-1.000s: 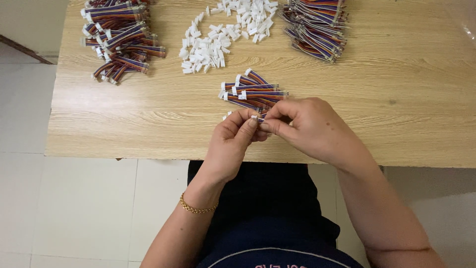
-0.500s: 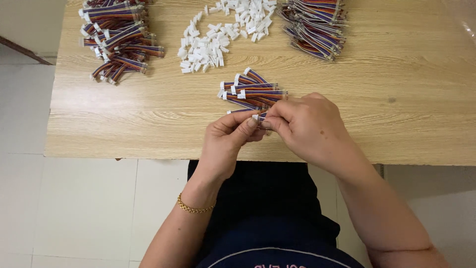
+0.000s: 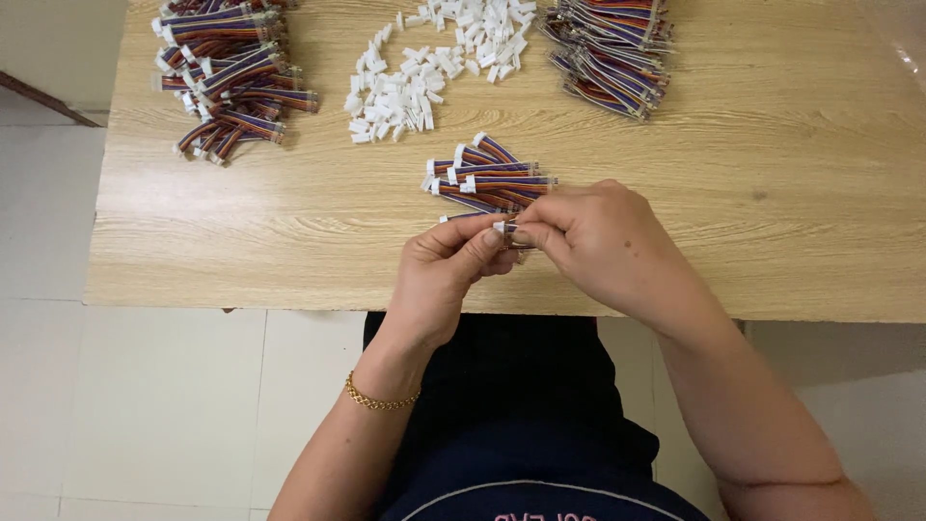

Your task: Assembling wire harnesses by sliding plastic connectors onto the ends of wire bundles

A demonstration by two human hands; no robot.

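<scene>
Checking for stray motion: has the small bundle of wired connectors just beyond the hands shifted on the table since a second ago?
No. The small bundle lies the same way below the white connector pile; the slight offset matches the whole view.

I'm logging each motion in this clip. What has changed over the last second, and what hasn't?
Very little. The left hand and right hand stay pinched together on a small white plastic connector with striped wires at the wooden table's near edge, shifting only slightly. The small bundle of striped wire leads, the pile of white connectors and both large wire piles lie as before.
</scene>
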